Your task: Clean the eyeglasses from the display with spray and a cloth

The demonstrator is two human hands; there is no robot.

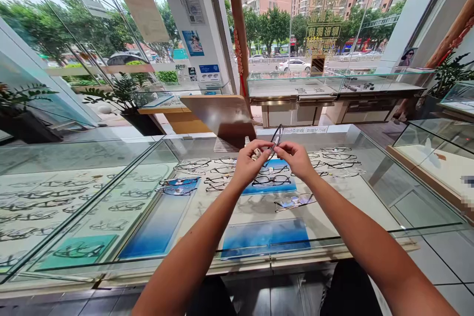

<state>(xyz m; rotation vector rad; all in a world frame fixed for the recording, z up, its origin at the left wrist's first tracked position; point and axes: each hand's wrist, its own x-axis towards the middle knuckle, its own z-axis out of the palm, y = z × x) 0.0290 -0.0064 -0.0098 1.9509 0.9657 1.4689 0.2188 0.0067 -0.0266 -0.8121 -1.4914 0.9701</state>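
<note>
Both of my hands meet above the middle of a glass display case [374,190]. My left hand [252,160] pinches a dark-framed pair of glasses [277,134] from the left. From the right, my right hand [298,159] holds the same pair between thumb and fingers. The glasses are tilted up on edge, and my fingers hide part of them. Below my hands, a black-framed pair [272,180] lies on a blue card. Nearer to me, a thin-framed pair [295,201] sits apart from the rows of other glasses.
Glass edges run around the case, which holds several more glasses and a blue panel [264,238]. Another glasses case [40,197] adjoins at left. Beyond stand a wooden chair back [218,113] and window-side cases [292,84]; another case [437,150] is at right.
</note>
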